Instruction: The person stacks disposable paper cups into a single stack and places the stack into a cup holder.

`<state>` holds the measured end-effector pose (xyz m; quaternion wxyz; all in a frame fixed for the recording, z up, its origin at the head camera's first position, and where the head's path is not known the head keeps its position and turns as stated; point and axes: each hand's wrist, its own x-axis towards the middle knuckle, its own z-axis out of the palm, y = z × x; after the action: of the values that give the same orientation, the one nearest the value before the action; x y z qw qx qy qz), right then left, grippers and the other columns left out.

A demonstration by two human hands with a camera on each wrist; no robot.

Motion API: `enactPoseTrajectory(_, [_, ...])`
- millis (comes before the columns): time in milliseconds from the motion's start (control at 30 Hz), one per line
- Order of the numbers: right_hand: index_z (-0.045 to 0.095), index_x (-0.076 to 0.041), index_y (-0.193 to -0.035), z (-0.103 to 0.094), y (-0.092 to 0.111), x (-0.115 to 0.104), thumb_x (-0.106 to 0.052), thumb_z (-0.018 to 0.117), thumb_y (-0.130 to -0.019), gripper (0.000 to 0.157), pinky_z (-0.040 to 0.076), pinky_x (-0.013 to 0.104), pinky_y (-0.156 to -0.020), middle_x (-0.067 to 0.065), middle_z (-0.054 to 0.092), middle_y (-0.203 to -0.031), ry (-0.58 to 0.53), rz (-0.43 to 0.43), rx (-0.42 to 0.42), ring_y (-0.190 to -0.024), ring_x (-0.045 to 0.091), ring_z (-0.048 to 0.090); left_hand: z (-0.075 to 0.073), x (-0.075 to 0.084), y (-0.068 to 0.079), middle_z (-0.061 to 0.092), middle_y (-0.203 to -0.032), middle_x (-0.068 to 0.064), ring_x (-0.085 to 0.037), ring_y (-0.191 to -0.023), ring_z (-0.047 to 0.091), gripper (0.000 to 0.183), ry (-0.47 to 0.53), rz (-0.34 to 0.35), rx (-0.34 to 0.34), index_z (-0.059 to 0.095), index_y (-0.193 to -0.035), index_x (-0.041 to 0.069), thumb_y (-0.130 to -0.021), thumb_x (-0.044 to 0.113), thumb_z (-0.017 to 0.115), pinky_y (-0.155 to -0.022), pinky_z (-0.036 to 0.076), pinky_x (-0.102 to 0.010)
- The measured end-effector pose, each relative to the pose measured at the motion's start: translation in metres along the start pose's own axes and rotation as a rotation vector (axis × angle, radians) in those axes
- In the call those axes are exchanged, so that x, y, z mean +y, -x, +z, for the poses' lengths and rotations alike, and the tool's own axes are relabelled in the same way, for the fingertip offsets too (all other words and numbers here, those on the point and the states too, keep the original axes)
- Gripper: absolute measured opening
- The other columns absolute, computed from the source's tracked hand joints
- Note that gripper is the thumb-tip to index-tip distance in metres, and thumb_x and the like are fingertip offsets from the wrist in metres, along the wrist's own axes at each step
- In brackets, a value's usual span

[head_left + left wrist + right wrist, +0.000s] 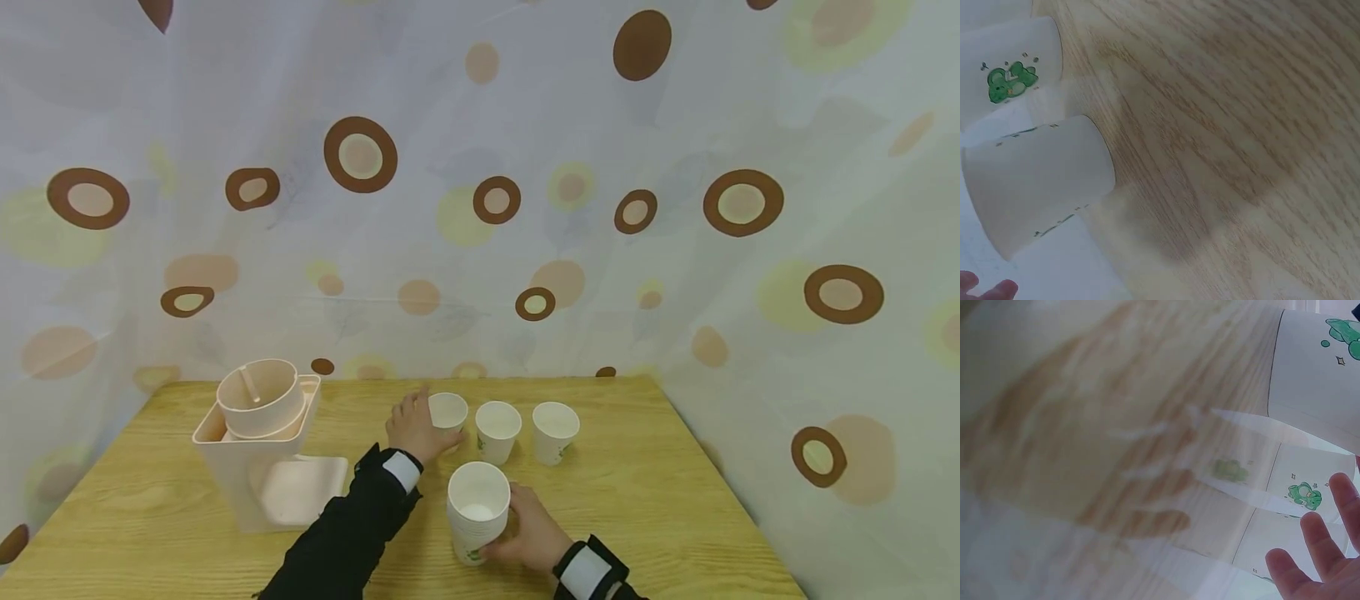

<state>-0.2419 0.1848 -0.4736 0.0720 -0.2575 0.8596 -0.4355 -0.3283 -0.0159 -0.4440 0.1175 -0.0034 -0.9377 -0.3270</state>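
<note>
My left hand [415, 429] is at the leftmost paper cup [448, 410] of a short row, its thumb in front and its fingers along the left side. In the left wrist view, fingertips [1002, 290] show a little apart from the white cup [1044, 184]. Nearer to me, my right hand [534, 529] holds a stack of paper cups [474, 521] from the right side. The right wrist view shows several spread fingers [1319, 540] beside the large near cup [1316, 378]; the thumb's contact is hidden there.
Two more paper cups, the middle one [497, 433] and the right one [555, 433], complete the row, upright. At the left stands a cream plastic container [243, 475] with a round cup-like piece [258, 396] in its top. A spotted sheet [420, 233] hangs behind the wooden table [637, 517].
</note>
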Motion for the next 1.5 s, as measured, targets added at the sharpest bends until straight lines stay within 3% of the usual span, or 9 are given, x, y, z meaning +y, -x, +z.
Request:
enactPoseTrajectory(200, [0.055,-0.004,-0.128,-0.001,0.000,0.002,-0.028,0.081,-0.066,0.072,0.035,0.062,-0.095,0.020,0.056,-0.127,0.016,0.010,0.013,-0.114,0.035,0.043,0.007,0.001,-0.006,0.047,-0.136,-0.028,-0.048,-0.122,0.040,0.102,-0.032,-0.032,-0.027,0.033,-0.144,0.000,-0.064,0.042,0.080,-0.099,0.034,-0.063])
enactPoseTrajectory(433, [0.056,-0.002,-0.126,-0.001,0.001,0.000,-0.028,0.082,-0.065,0.071,0.037,0.059,-0.093,0.021,0.056,-0.125,0.020,0.017,0.014,-0.111,0.033,0.043,0.013,0.003,-0.008,0.055,-0.127,-0.030,-0.047,-0.115,0.048,0.095,0.003,-0.060,0.013,0.036,-0.140,-0.004,-0.066,0.035,0.080,-0.095,0.040,-0.060])
enactPoseTrajectory(667, [0.056,-0.005,-0.128,0.000,-0.001,-0.002,-0.028,0.081,-0.066,0.071,0.036,0.059,-0.094,0.019,0.056,-0.127,0.008,0.022,-0.007,-0.112,0.031,0.043,0.003,-0.004,-0.010,0.058,-0.119,-0.034,-0.048,-0.109,0.053,0.091,0.090,-0.058,0.041,0.037,-0.136,-0.010,-0.066,0.030,0.080,-0.089,0.048,-0.058])
enactPoseTrajectory(800, [0.057,-0.008,-0.126,0.000,-0.004,0.001,-0.028,0.081,-0.065,0.068,0.037,0.058,-0.096,0.016,0.060,-0.126,-0.011,-0.019,-0.007,-0.112,0.030,0.047,-0.007,-0.010,-0.010,0.057,-0.122,-0.032,-0.046,-0.109,0.054,0.092,0.156,-0.044,0.035,0.035,-0.139,-0.009,-0.067,0.029,0.079,-0.088,0.049,-0.057])
enactPoseTrajectory(900, [0.059,-0.012,-0.124,0.001,-0.009,0.006,-0.027,0.081,-0.065,0.065,0.038,0.057,-0.099,0.009,0.065,-0.122,-0.044,-0.067,-0.012,-0.113,0.024,0.053,-0.018,-0.013,-0.007,0.057,-0.122,-0.029,-0.042,-0.108,0.056,0.094,0.252,-0.022,0.010,0.030,-0.142,-0.008,-0.069,0.025,0.078,-0.089,0.049,-0.055])
enactPoseTrajectory(1033, [0.062,-0.011,-0.119,0.001,-0.011,0.008,-0.025,0.082,-0.064,0.061,0.038,0.060,-0.100,0.007,0.068,-0.117,-0.047,-0.036,-0.008,-0.111,0.025,0.054,-0.035,-0.011,0.001,0.057,-0.121,-0.026,-0.037,-0.108,0.057,0.095,0.342,0.029,-0.014,0.024,-0.145,-0.006,-0.071,0.022,0.077,-0.091,0.050,-0.052])
enactPoseTrajectory(1133, [0.063,-0.008,-0.116,0.000,-0.013,0.008,-0.023,0.082,-0.064,0.058,0.036,0.062,-0.101,0.010,0.069,-0.115,-0.036,-0.005,-0.008,-0.111,0.029,0.055,-0.048,-0.006,0.008,0.057,-0.120,-0.026,-0.037,-0.110,0.056,0.093,0.361,0.107,-0.001,0.024,-0.144,-0.006,-0.072,0.020,0.077,-0.094,0.048,-0.053])
enactPoseTrajectory(1267, [0.064,-0.007,-0.114,0.000,-0.018,0.007,-0.021,0.082,-0.064,0.055,0.036,0.060,-0.103,0.010,0.070,-0.113,-0.049,-0.016,-0.011,-0.111,0.024,0.056,-0.062,0.002,0.015,0.057,-0.118,-0.023,-0.036,-0.114,0.054,0.091,0.392,0.207,0.007,0.025,-0.144,-0.005,-0.072,0.017,0.076,-0.098,0.044,-0.054])
enactPoseTrajectory(1500, [0.062,-0.003,-0.116,-0.001,-0.024,0.004,-0.022,0.082,-0.065,0.057,0.034,0.062,-0.103,0.014,0.069,-0.115,-0.049,-0.034,-0.010,-0.113,0.028,0.055,-0.076,0.012,0.021,0.058,-0.123,-0.022,-0.033,-0.110,0.054,0.089,0.421,0.306,-0.006,0.026,-0.144,-0.003,-0.072,0.014,0.075,-0.094,0.046,-0.054])
